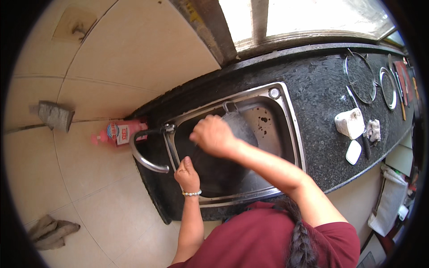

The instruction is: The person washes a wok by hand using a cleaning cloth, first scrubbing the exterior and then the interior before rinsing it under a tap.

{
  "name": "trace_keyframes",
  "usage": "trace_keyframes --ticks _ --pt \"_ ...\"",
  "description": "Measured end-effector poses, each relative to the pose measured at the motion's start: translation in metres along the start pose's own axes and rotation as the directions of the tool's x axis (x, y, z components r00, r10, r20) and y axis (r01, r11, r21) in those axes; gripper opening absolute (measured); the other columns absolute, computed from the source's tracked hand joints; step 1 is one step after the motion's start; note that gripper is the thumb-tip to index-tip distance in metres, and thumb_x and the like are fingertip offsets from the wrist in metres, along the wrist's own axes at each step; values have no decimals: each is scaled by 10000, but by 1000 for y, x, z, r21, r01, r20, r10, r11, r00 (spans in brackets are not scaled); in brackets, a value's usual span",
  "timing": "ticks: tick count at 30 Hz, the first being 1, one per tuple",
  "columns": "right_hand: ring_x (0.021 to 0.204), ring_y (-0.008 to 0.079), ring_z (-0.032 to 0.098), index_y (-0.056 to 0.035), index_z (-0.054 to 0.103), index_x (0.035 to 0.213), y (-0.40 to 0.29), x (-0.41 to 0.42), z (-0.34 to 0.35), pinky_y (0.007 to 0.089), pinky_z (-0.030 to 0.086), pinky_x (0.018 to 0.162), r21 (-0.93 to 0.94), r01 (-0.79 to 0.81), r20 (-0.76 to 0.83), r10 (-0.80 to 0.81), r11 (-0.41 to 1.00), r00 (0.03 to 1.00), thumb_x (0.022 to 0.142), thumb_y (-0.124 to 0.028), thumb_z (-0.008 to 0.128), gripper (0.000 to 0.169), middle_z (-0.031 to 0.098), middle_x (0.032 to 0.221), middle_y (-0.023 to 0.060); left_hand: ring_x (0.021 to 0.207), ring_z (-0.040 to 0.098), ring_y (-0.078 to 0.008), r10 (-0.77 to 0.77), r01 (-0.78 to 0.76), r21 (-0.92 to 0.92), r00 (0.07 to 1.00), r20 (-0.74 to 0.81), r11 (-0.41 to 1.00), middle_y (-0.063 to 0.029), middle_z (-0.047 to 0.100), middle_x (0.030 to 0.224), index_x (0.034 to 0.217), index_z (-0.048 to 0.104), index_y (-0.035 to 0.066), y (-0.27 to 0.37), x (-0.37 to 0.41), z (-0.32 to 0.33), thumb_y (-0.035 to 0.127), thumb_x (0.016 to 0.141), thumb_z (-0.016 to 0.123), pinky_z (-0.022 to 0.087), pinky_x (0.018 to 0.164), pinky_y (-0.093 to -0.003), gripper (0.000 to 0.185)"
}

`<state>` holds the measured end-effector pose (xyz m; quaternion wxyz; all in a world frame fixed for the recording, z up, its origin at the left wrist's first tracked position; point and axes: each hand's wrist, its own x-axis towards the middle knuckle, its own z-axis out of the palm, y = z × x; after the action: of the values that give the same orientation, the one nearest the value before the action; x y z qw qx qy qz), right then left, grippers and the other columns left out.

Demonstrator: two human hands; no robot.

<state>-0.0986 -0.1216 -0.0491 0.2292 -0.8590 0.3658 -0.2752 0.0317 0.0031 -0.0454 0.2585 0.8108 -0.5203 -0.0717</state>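
A dark metal wok (218,171) lies tilted in the stainless steel sink (295,134), one loop handle towards the back rim. My left hand (187,176), with a beaded bracelet at the wrist, is closed at the wok's near left edge, thumb up; the part it grips is mostly hidden. Above the wok, my right hand (214,135) is curled and slightly blurred; whether something is inside its fingers cannot be seen. The curved faucet (147,162) points out to the left of the sink. Dark specks and water spots lie on the sink's bottom at the right.
A pink detergent bottle (125,133) stands behind the faucet. On the granite counter (315,100) at right are a white tub (349,123), its lid (353,152), a knife (367,145), a crumpled cloth (373,130), a metal ring stand (345,68) and a round metal plate (388,88).
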Motion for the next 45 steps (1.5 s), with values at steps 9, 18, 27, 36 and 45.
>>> trace_keyframes --ticks 9,18,27,36,45 --pt "1321 332 352 -7 538 1200 44 -25 -2 514 226 1099 -12 -209 -162 204 978 965 768 -69 514 438 471 1347 145 480 409 -262 -126 121 -103 991 -48 987 -190 545 562 739 578 -116 -32 8 10 317 981 447 344 496 -404 513" --pt "1332 311 349 -32 542 1227 2 -27 10 468 251 1103 78 12 -54 -7 997 998 824 -99 478 413 418 1396 169 479 452 -371 -133 123 -100 986 -99 987 -264 520 579 710 587 -100 -35 6 7 280 978 444 341 479 -436 486" --pt "1342 312 332 -9 548 1218 -16 -41 14 468 248 1108 205 187 -13 -188 961 982 781 -99 511 448 392 1416 169 470 438 -293 -148 130 -177 984 -95 976 -251 546 586 711 575 -103 -36 11 15 283 980 442 357 490 -419 489" --pt "1328 366 332 -26 538 1226 10 -37 10 438 282 1092 240 -11 -6 13 971 1000 779 -33 503 448 412 1378 213 593 576 -281 -250 241 -152 967 -41 958 -255 630 706 862 594 -163 -39 11 11 298 987 429 443 591 -372 505" --pt "1353 370 279 54 425 1309 83 -68 29 393 263 1106 370 -430 -131 504 824 854 835 14 377 478 293 1446 246 671 631 -307 -235 225 -159 971 -46 961 -271 646 773 924 607 -157 -30 10 12 294 988 425 465 626 -372 491"
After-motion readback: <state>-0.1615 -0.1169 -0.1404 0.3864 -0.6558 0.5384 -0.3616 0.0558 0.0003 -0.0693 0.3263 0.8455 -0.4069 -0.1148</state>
